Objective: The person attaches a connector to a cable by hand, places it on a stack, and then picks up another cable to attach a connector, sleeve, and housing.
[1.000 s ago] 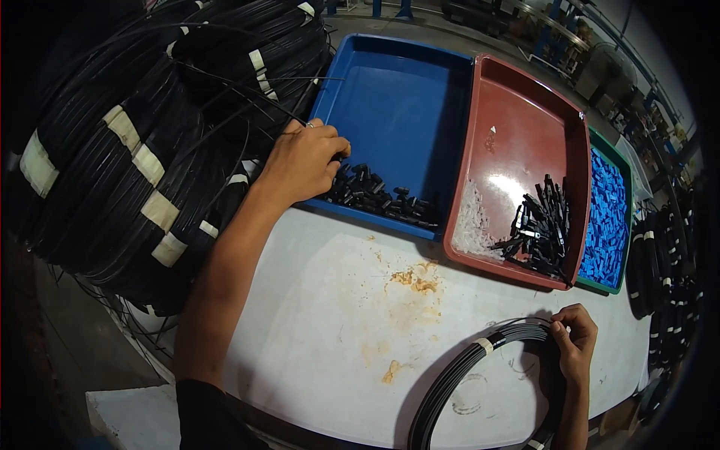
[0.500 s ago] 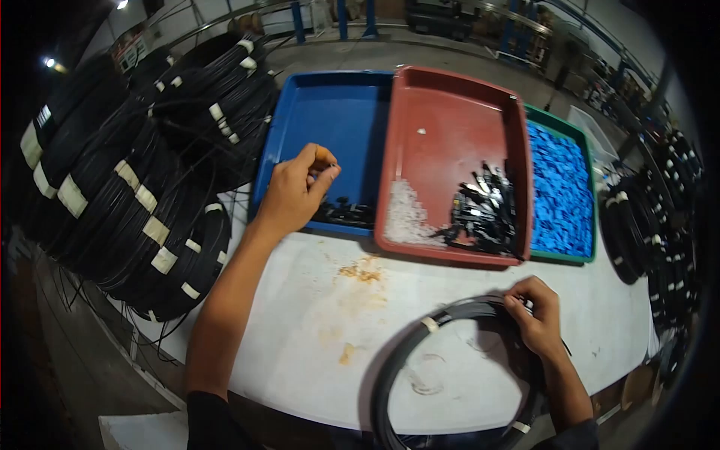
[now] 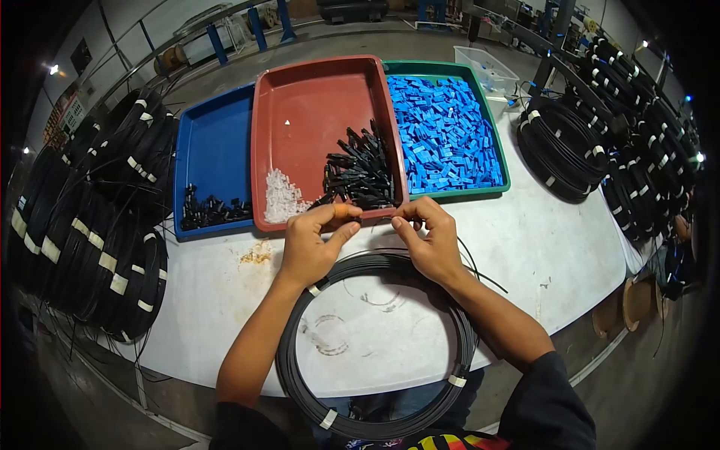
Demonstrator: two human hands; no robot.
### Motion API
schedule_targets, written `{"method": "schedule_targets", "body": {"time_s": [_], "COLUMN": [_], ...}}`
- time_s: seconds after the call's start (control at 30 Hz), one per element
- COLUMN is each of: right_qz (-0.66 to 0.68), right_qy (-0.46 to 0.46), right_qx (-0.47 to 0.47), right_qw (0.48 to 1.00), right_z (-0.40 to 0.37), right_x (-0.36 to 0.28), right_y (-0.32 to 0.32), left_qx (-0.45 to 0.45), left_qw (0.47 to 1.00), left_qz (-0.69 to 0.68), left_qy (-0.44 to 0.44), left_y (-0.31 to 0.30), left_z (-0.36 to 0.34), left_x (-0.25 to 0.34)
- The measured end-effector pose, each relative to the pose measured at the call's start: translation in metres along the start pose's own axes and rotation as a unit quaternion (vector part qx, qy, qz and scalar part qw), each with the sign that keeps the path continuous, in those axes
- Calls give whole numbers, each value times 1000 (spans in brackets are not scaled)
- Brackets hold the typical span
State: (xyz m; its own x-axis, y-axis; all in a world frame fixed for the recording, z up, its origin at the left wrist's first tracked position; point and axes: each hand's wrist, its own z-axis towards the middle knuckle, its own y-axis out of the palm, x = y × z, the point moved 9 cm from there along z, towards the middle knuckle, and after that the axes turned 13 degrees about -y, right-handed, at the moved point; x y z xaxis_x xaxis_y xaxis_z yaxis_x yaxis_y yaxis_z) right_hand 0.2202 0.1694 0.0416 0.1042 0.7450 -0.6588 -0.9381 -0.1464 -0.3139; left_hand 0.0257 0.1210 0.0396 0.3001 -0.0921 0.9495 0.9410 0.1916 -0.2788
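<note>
A taped coil of black cable hangs partly over the near table edge, below both hands. My left hand is closed in a pinch on a small black part, its exact kind too small to tell. Facing it, my right hand pinches a thin black cable end from the coil. Only a narrow gap lies between the two fingertips, in front of the red tray. Another loose cable end sticks out to the right of my right hand.
The red tray holds white bits and long black pieces. Small black parts lie in the blue tray. Blue clips fill the green tray. Cable coils are stacked at left and right.
My left hand has left the blue tray and come to my right hand, holding a small black part. The view has turned right; the coil is now centred below my hands.
</note>
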Motion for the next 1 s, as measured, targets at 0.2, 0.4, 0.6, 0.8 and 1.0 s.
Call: {"method": "schedule_targets", "body": {"time_s": [0.2,0.4,0.6,0.8,1.0], "right_qz": [19,4,-18,-24,-48], "right_qy": [-34,-64,-93,-92,-90], "right_qx": [-23,-51,-78,-91,-98], "right_qw": [999,997,992,991,990], "right_z": [-2,-1,-1,-1,-2], "right_x": [-14,-25,-30,-33,-34], "right_y": [2,7,10,10,13], "left_qx": [-18,-13,-17,-10,13], "left_qw": [1000,999,999,999,992], "left_qz": [-8,-28,-1,11,49], "left_qy": [8,32,42,52,113], "left_y": [7,2,3,5,1], "left_z": [-9,-13,-15,-15,-20], "left_x": [-12,-14,-7,-2,13]}}
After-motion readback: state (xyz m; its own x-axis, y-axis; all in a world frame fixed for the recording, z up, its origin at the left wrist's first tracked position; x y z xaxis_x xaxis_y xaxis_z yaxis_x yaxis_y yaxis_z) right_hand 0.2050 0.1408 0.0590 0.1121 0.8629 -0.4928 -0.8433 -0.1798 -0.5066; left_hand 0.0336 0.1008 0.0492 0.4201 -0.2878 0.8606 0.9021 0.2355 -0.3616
